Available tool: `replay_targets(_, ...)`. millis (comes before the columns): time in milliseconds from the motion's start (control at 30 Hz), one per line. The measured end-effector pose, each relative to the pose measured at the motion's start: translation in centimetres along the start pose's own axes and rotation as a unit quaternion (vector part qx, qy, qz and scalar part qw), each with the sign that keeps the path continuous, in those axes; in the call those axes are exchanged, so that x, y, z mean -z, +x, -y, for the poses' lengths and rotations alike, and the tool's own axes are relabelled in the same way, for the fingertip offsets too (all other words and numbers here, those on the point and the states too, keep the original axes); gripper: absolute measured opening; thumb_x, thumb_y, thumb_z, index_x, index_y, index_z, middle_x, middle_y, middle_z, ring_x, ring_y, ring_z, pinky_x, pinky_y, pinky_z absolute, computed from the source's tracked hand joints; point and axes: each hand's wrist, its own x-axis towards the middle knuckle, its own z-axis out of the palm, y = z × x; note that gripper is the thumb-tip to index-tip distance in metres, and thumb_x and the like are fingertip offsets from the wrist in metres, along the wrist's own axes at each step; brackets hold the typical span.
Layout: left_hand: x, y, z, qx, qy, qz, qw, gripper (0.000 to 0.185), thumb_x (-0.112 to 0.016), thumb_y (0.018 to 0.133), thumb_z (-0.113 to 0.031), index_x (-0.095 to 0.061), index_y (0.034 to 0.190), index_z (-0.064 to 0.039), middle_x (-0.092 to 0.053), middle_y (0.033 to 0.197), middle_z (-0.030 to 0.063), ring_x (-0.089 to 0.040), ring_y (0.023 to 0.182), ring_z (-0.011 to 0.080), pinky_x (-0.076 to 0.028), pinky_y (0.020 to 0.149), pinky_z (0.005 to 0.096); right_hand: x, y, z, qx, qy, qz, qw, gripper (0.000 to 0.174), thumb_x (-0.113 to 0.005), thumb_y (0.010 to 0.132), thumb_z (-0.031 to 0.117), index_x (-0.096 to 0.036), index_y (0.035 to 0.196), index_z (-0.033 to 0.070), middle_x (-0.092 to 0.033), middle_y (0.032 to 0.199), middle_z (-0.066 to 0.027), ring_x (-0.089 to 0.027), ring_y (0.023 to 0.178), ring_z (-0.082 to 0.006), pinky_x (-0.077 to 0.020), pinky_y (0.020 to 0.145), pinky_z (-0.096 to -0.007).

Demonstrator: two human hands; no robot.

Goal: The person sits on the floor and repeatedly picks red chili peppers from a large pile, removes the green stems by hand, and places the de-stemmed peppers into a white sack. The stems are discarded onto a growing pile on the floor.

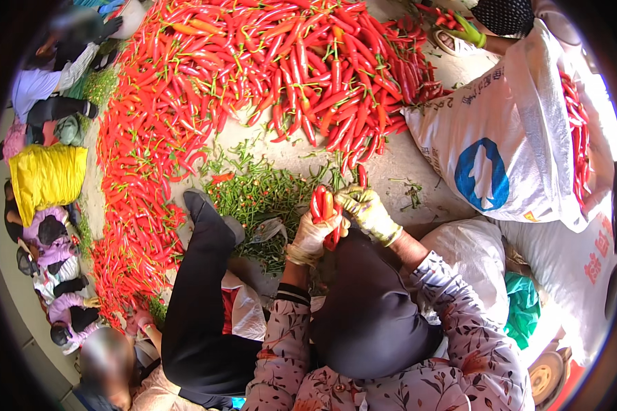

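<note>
My left hand (pixel 316 234), in a thin pale glove, is closed around several red chili peppers (pixel 322 204) above my right knee. Close beside it is my right hand (pixel 373 215), in a stained yellowish glove with its fingers curled near the bunch. A single red chili (pixel 362 176) shows just beyond the right fingers; whether they grip it is unclear. Below and left of the hands, a heap of green chili stems (pixel 262 198) covers the floor. The large pile of red chilies (pixel 267 61) stretches ahead of me and down the left side.
A white woven sack (pixel 488 128) holding red chilies stands at right, with another white sack (pixel 463 251) near my right arm. A gloved co-worker's hand (pixel 468 32) holds chilies at upper right. Several people sit along the left, near a yellow sack (pixel 49 177).
</note>
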Motion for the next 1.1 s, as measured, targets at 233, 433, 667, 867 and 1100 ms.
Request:
replay_targets(233,1.5,-2.0,-2.6,0.134,0.100,0.062,0.984,0.019,-0.065,0.082,-0.008,-0.054,0.096,-0.005,-0.060,0.073,0.0071,-0.057,0.063,0.0155,-0.047,0.060,0.0273,3.0,-1.3,-0.1,-0.194,0.131,0.023,0.972,0.038,-0.058,0.092,0.043,-0.069,0.084,0.008,-0.052,0.055,0.0030,-0.043,0.047,-0.0053,-0.0318,0.044,-0.0217)
replay_targets(433,4.1,-0.5,-2.0,-0.056,0.013,-0.105,0.993,0.039,-0.067,0.082,-0.005,-0.053,0.118,0.001,-0.064,0.090,0.0097,-0.062,0.074,0.0187,-0.052,0.069,0.0307,6.1,5.1,-4.3,-0.013,-0.608,-0.124,0.784,0.030,-0.069,0.078,0.029,-0.063,0.095,0.006,-0.064,0.092,-0.0212,-0.063,0.087,-0.0358,-0.0519,0.074,-0.0443)
replay_targets(667,5.3,0.5,-0.7,-0.088,0.064,-0.130,0.986,0.042,-0.062,0.082,0.007,-0.051,0.122,0.002,-0.065,0.094,0.0096,-0.064,0.087,0.0223,-0.053,0.078,0.0350,6.2,6.5,-3.3,-0.140,-0.089,-0.063,0.984,0.028,-0.068,0.085,0.026,-0.062,0.098,0.003,-0.063,0.076,-0.0025,-0.060,0.068,-0.0149,-0.0475,0.061,-0.0269)
replay_targets(867,0.8,2.0,0.7,0.028,-0.078,-0.098,0.992,0.044,-0.062,0.085,0.004,-0.049,0.126,-0.005,-0.064,0.103,0.0122,-0.066,0.080,0.0218,-0.056,0.070,0.0370,2.1,1.5,-1.1,-0.116,0.088,0.018,0.989,0.018,-0.066,0.089,0.021,-0.062,0.099,0.007,-0.057,0.079,0.0052,-0.047,0.065,-0.0039,-0.0361,0.057,-0.0193)
replay_targets(1100,0.1,1.0,0.2,0.006,0.017,-0.088,0.996,0.038,-0.067,0.080,0.003,-0.055,0.116,0.000,-0.065,0.088,0.0096,-0.058,0.062,0.0140,-0.046,0.053,0.0262,2.0,1.5,1.1,0.196,-0.290,-0.041,0.936,0.011,-0.069,0.084,0.011,-0.064,0.088,0.002,-0.063,0.081,-0.0077,-0.061,0.075,-0.0190,-0.0485,0.070,-0.0336)
